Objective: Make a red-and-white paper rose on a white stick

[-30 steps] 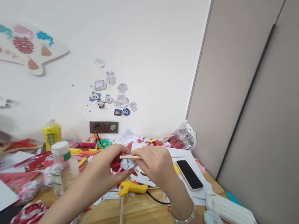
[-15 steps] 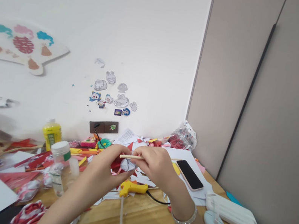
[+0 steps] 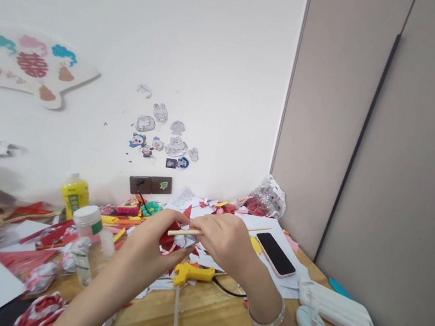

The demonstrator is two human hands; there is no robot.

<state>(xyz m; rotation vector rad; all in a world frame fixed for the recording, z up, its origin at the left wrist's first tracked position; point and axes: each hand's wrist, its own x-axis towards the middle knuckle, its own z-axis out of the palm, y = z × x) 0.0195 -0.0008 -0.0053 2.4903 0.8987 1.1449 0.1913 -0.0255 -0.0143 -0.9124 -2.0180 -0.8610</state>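
Note:
My left hand (image 3: pixel 154 241) curls around a folded red and white paper piece (image 3: pixel 184 241), its thumb below and fingers above. A thin pale wooden stick (image 3: pixel 183 232) is pinched in my right hand (image 3: pixel 223 239), crossing in front of the paper. The right fingertips also meet the top of the paper piece, and part of it is hidden behind both hands. Just beneath the hands lies a yellow glue gun (image 3: pixel 192 274) with a long clear glue stick (image 3: pixel 176 317) running out of its back.
Paper scraps cover the table's far side. Left stand a white-lidded jar (image 3: pixel 88 225) and a yellow bottle (image 3: pixel 74 194). To the right lie a phone (image 3: pixel 275 254), a white device (image 3: pixel 343 309) and a round grey-blue base (image 3: pixel 312 324). A black cord (image 3: pixel 229 290) trails from the glue gun.
The stick's left end has dipped slightly and shifted left, and its angle has tilted. Both hands keep almost the same place and hold.

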